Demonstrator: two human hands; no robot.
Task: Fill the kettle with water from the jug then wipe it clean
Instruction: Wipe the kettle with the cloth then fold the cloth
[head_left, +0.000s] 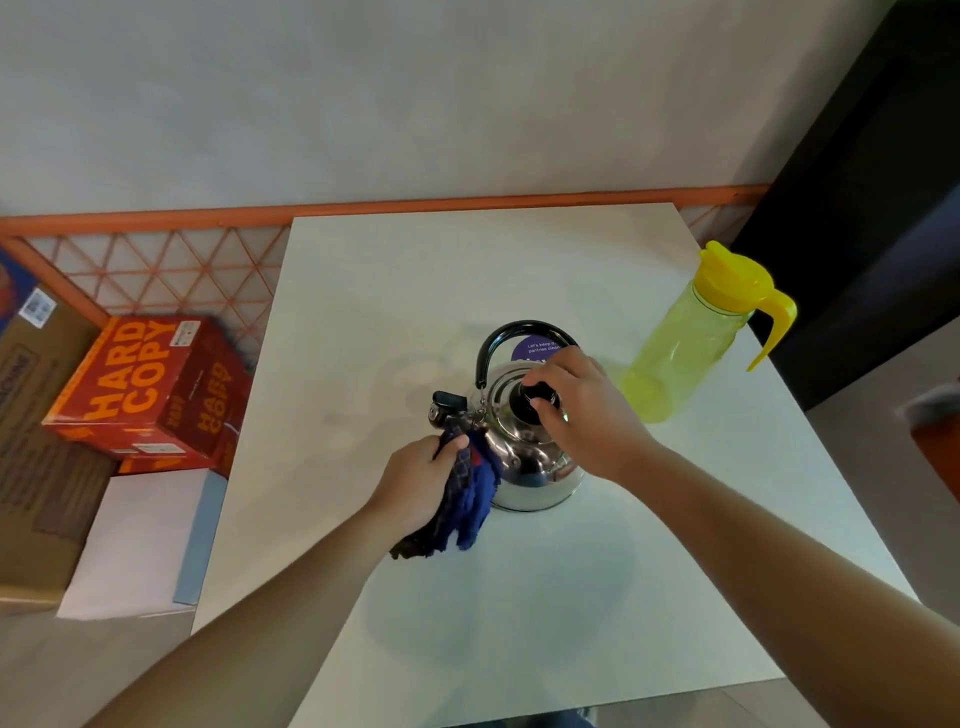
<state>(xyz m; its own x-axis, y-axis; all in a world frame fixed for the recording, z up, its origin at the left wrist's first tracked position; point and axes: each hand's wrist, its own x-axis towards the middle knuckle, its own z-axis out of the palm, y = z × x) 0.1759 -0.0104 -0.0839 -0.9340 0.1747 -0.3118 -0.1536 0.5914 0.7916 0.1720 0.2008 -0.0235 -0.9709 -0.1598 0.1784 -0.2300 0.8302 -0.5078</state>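
A shiny steel kettle (524, 462) with a black arched handle and a black-capped spout pointing left stands in the middle of the white table (395, 291). My right hand (576, 410) curls over its lid and grips the black knob. My left hand (421, 478) holds a bunched blue checked cloth (470, 493) against the kettle's left side, just below the spout. The yellow-green transparent jug (696, 338) with a yellow lid and handle stands upright at the table's right edge, apart from both hands.
A purple round sticker (535, 348) lies on the table behind the kettle. Left of the table, on the floor, stand an orange HARD COPY box (150, 384), brown cartons (36, 467) and a white box (140, 540). An orange lattice rail (156, 270) runs along the wall.
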